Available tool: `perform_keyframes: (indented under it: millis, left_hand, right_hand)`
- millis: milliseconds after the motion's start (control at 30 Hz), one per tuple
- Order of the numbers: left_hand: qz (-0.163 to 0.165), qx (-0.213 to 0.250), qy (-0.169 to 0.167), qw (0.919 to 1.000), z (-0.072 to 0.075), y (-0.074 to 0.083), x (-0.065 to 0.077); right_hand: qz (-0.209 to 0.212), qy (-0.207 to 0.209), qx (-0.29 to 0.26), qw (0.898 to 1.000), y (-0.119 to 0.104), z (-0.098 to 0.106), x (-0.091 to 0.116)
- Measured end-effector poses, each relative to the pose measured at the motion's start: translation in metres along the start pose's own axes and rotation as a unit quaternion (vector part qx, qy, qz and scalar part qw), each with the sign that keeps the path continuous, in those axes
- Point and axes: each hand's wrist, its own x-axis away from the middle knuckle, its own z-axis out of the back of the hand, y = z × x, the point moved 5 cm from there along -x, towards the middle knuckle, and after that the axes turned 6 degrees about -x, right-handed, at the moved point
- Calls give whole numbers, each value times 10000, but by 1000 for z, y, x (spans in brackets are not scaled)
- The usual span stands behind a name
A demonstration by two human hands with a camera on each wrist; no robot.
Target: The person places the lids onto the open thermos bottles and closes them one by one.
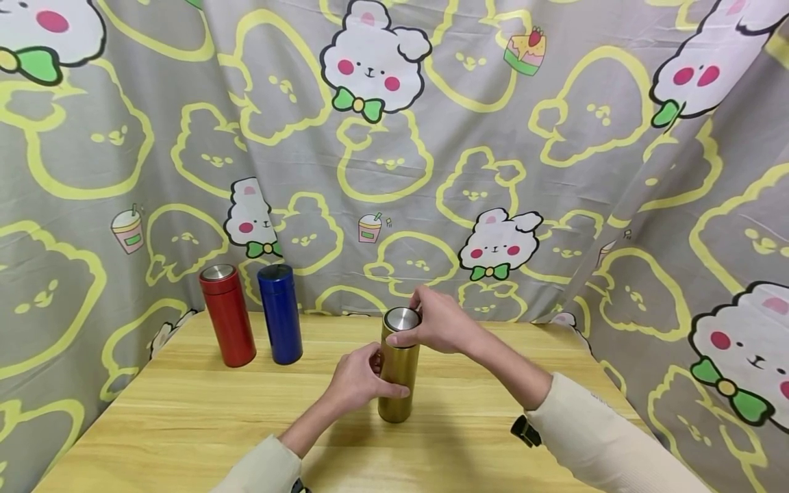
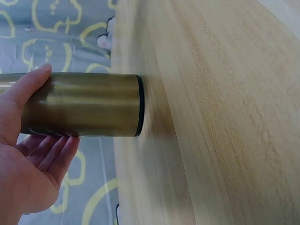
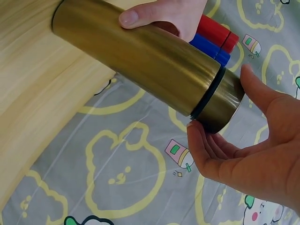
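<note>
A gold thermos flask point(image 1: 398, 383) is held upright at the middle of the wooden table; I cannot tell whether its base touches the wood. My left hand point(image 1: 357, 378) grips its body from the left, thumb across the front, as the left wrist view also shows around the flask point(image 2: 93, 105). Around the flask's lid point(image 3: 226, 101), the fingers and thumb of my right hand point(image 1: 445, 320) hold on from the right. The lid has a silver top point(image 1: 403, 318), and a dark band shows between lid and body in the right wrist view.
Toward the back left of the table point(image 1: 203, 424) stand a red thermos flask point(image 1: 228, 322) and a blue thermos flask point(image 1: 281, 318), both upright with a small gap between them. A grey patterned curtain point(image 1: 394, 185) hangs behind the table and along its sides.
</note>
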Motion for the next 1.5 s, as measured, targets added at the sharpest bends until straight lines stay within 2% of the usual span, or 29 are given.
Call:
perform_keyframes:
  millis: [233, 467, 1100, 1500]
  left_hand:
    - [-30, 82, -24, 10000, 0, -1, 0]
    - [-45, 139, -53, 9999, 0, -1, 0]
    - [-63, 89, -76, 9999, 0, -1, 0]
    - [-31, 180, -99, 9998, -1, -1, 0]
  right_hand:
    - [-162, -326, -386, 9986, -2, 4, 0]
    - [315, -660, -354, 9967, -9, 5, -1]
    - [589, -533, -186, 9967, -7, 3, -1]
    - [563, -408, -178, 9974, -7, 1, 0]
